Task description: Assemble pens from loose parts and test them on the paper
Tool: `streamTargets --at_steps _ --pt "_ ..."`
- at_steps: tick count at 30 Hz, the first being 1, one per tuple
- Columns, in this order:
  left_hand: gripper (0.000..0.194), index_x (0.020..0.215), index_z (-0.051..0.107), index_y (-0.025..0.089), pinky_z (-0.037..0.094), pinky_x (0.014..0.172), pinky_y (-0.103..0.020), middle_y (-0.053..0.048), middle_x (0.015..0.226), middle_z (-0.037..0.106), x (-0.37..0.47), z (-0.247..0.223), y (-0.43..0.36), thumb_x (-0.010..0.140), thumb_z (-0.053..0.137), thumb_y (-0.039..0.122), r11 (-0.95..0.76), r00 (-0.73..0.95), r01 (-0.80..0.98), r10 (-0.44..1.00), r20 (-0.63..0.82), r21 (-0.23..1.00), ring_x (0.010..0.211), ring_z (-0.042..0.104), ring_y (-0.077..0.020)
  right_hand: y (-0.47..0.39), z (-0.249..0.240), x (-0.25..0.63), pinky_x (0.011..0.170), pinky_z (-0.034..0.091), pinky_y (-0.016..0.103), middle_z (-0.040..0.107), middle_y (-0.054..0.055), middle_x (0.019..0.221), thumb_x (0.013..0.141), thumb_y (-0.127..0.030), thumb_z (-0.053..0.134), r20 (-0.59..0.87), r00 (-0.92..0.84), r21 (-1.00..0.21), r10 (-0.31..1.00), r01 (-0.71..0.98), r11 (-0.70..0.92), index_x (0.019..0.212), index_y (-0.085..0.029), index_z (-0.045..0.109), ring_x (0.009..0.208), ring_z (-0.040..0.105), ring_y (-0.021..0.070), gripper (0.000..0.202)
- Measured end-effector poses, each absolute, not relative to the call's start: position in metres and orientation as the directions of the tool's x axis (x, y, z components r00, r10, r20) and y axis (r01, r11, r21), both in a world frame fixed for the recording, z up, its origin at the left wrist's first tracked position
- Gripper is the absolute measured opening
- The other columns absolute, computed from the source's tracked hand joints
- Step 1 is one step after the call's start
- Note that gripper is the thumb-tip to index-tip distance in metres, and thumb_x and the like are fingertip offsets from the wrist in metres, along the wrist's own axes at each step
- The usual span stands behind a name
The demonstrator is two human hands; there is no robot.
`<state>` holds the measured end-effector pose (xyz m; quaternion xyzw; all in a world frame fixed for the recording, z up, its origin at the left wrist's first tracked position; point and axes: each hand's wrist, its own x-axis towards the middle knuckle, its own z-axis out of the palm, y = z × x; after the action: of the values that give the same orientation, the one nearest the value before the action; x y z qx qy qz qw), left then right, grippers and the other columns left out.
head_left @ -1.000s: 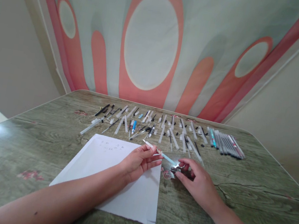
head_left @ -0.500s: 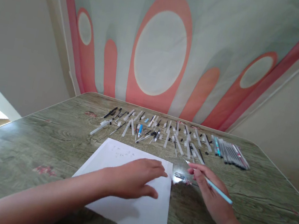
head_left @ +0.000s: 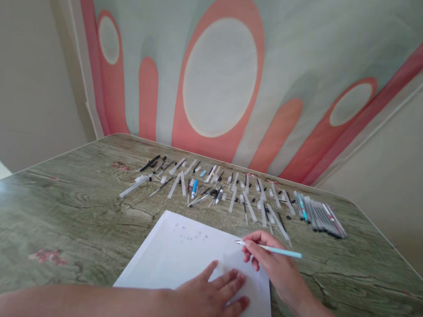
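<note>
A white sheet of paper [head_left: 161, 264] lies on the table in front of me, with small dark handwritten marks near its top left. My left hand [head_left: 212, 299] rests on the sheet with its fingers spread. Over the sheet's upper right edge, my right hand [head_left: 269, 260] grips a light blue pen [head_left: 281, 252] between thumb and fingers. The pen's tip points left, just above or at the paper; whether it touches I cannot tell.
Pen parts [head_left: 194, 188], including clear barrels, refills and caps, are scattered across the far half of the wood-grain table [head_left: 76, 211]. A row of assembled pens [head_left: 321, 216] lies at the far right. Behind the table stands a wall with pink-and-white shapes [head_left: 221, 73].
The paper has shifted right and slightly nearer. My left hand has come down onto it, fingers spread. My right hand has brought the pen left over the sheet, now held nearly level.
</note>
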<state>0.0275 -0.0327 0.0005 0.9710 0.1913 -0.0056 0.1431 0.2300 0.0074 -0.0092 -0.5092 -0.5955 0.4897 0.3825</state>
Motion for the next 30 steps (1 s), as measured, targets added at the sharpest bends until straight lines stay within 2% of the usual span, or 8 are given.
streamTargets --at_steps 3,5,8,12,17,21,25,30 --pt "0.057 0.139 0.036 0.013 0.024 0.104 -0.055 -0.021 0.145 0.030 0.034 -0.015 -0.031 0.091 0.042 0.042 -0.900 0.927 0.370 0.373 -0.035 0.229 0.134 0.028 -0.0331 0.011 -0.020 0.218 0.052 0.042 0.023 0.064 0.002 0.077 0.086 -0.044 0.051 -0.051 -0.179 -0.994 0.983 0.104 -0.032 0.091 -0.017 0.057 0.064 0.058 0.0133 0.028" --pt "0.047 0.139 0.037 0.016 0.027 0.102 -0.054 -0.019 0.143 0.034 0.039 -0.029 -0.030 0.095 0.030 0.033 -0.904 0.926 0.368 0.377 0.001 0.217 0.133 0.031 -0.0308 0.012 -0.025 0.213 0.051 0.042 0.023 0.063 0.002 0.077 0.086 -0.043 0.051 -0.056 -0.177 -0.995 0.983 0.092 -0.041 0.093 -0.018 0.057 0.060 0.055 0.0120 0.026" --pt "0.046 0.138 0.038 0.018 0.030 0.102 -0.053 -0.017 0.144 0.034 0.050 -0.046 -0.026 0.097 0.024 0.030 -0.915 0.935 0.338 0.353 0.029 0.221 0.133 0.032 -0.0291 0.012 -0.025 0.211 0.052 0.041 0.023 0.062 -0.001 0.071 0.085 -0.038 0.053 -0.067 -0.171 -0.984 0.983 0.174 -0.037 0.090 -0.018 0.057 0.054 0.049 0.0103 0.020" --pt "0.044 0.136 0.041 0.024 0.033 0.100 -0.052 -0.012 0.143 0.039 0.063 -0.052 -0.024 0.097 0.023 0.029 -0.921 0.946 0.312 0.324 0.011 0.232 0.130 0.037 -0.0281 0.006 -0.021 0.210 0.052 0.040 0.023 0.059 -0.003 0.067 0.086 -0.035 0.052 -0.077 -0.151 -0.958 0.985 0.284 -0.031 0.086 -0.020 0.056 0.055 0.048 0.0112 0.015" --pt "0.043 0.138 0.039 0.025 0.030 0.106 -0.046 -0.007 0.142 0.041 0.055 -0.050 -0.028 0.097 0.025 0.028 -0.925 0.945 0.297 0.321 0.069 0.237 0.131 0.036 -0.0234 0.005 -0.024 0.214 0.052 0.039 0.022 0.054 -0.004 0.064 0.085 -0.030 0.051 -0.066 -0.174 -0.934 0.983 0.358 0.001 0.079 -0.021 0.054 0.057 0.049 0.0115 0.011" --pt "0.046 0.139 0.037 0.026 0.027 0.109 -0.043 -0.001 0.146 0.033 0.045 -0.051 -0.029 0.097 0.019 0.022 -0.951 0.975 0.187 0.211 0.074 0.246 0.134 0.031 -0.0185 0.006 -0.025 0.218 0.053 0.040 0.022 0.055 -0.004 0.066 0.085 -0.029 0.050 -0.049 -0.189 -0.935 0.981 0.354 0.021 0.079 -0.021 0.054 0.059 0.051 0.0119 0.011" --pt "0.047 0.142 0.030 0.026 0.028 0.107 -0.050 -0.002 0.149 0.026 0.051 -0.060 -0.031 0.097 0.018 0.026 -0.963 0.979 0.175 0.193 0.072 0.206 0.136 0.028 -0.0226 0.006 -0.024 0.213 0.053 0.040 0.023 0.058 -0.003 0.065 0.085 -0.031 0.049 -0.033 -0.151 -0.933 0.988 0.360 0.024 0.083 -0.021 0.055 0.061 0.053 0.0134 0.011" --pt "0.047 0.144 0.025 0.027 0.031 0.105 -0.050 -0.003 0.150 0.025 0.054 -0.062 -0.034 0.097 0.020 0.026 -0.982 0.977 0.160 0.172 0.125 0.098 0.136 0.028 -0.0232 0.009 -0.027 0.206 0.055 0.038 0.023 0.056 -0.004 0.063 0.081 -0.025 0.051 0.099 -0.050 -0.881 0.994 0.461 0.111 0.070 -0.020 0.052 0.060 0.052 0.0134 0.011"
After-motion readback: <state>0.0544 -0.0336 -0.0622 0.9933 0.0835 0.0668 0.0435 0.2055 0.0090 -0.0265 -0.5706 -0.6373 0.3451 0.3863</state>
